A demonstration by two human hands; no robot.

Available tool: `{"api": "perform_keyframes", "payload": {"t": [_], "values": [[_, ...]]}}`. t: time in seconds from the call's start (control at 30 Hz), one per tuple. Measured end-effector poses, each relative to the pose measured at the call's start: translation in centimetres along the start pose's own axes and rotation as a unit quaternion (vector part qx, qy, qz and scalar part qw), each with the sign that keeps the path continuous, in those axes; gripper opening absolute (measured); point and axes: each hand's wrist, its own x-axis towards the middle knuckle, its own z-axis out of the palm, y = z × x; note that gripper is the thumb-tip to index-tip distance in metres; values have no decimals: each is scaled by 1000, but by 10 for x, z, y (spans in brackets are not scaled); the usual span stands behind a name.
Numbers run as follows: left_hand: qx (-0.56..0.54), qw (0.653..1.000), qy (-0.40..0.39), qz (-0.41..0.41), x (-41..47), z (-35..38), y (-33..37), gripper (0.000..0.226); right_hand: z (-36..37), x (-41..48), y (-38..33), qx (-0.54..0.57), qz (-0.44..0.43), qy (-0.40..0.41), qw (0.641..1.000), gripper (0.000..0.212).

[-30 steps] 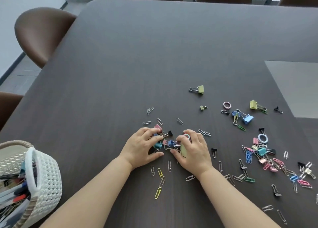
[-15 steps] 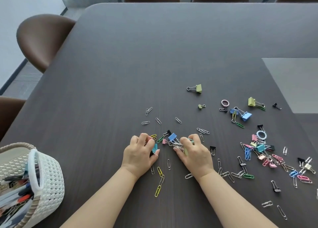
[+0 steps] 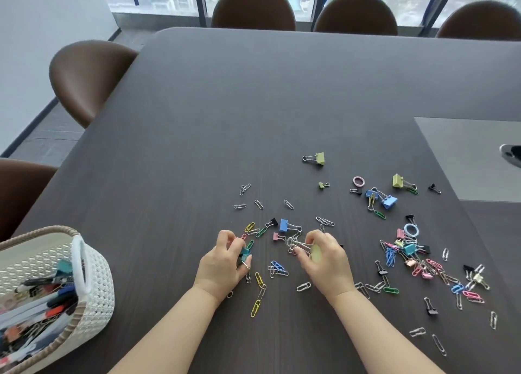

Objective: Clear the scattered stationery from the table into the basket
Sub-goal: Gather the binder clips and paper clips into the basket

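Note:
Binder clips and paper clips lie scattered over the dark table (image 3: 282, 105). My left hand (image 3: 222, 263) is closed around a teal binder clip (image 3: 244, 253). My right hand (image 3: 324, 258) grips a pale green binder clip (image 3: 315, 253) whose wire handles stick out to the left. A blue binder clip (image 3: 284, 225) and a small pink one (image 3: 276, 237) lie just beyond my fingers. A dense pile of coloured clips (image 3: 408, 255) sits to the right. The white woven basket (image 3: 93, 277) stands at the lower left, holding pens and clips.
Brown chairs (image 3: 87, 77) ring the table at the left and far side. A grey inset panel (image 3: 465, 153) lies at the right edge with a dark object (image 3: 511, 155) on it. Two olive binder clips (image 3: 317, 158) (image 3: 399, 181) lie farther out.
Both hands have drawn apart and slightly toward me, each closing on a clip. The blue and pink binder clips between them are now uncovered. The view has tilted up.

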Motion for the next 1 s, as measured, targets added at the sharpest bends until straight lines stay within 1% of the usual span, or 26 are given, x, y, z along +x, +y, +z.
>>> {"api": "perform_keyframes", "payload": {"t": [0.13, 0.23, 0.33, 0.4, 0.53, 0.73, 0.87, 1.0], "values": [[-84, 995, 41, -45, -28, -26, 1, 21, -11, -17, -15, 24, -3, -7, 1000, 19], [-126, 988, 75, -55, -48, -61, 4, 21, -13, -31, -37, 52, -16, -12, 998, 24], [-111, 984, 133, -47, -65, -105, -1, 18, -7, -41, -79, 97, -46, -18, 994, 27], [-87, 981, 163, -58, -75, -136, -13, 19, 1, -44, -112, 119, -72, -23, 990, 30], [-46, 974, 197, -107, -95, -190, -54, 21, 25, -47, -182, 159, -108, -57, 980, 22], [-25, 969, 170, -178, -142, -233, -119, 20, 69, -62, -262, 188, -163, -85, 965, 27], [-41, 965, 115, -234, -165, -240, -153, 19, 95, -78, -296, 188, -200, -96, 957, 24], [-44, 973, 47, -221, -173, -237, -173, 21, 108, -87, -305, 185, -200, -102, 957, 24]]}}
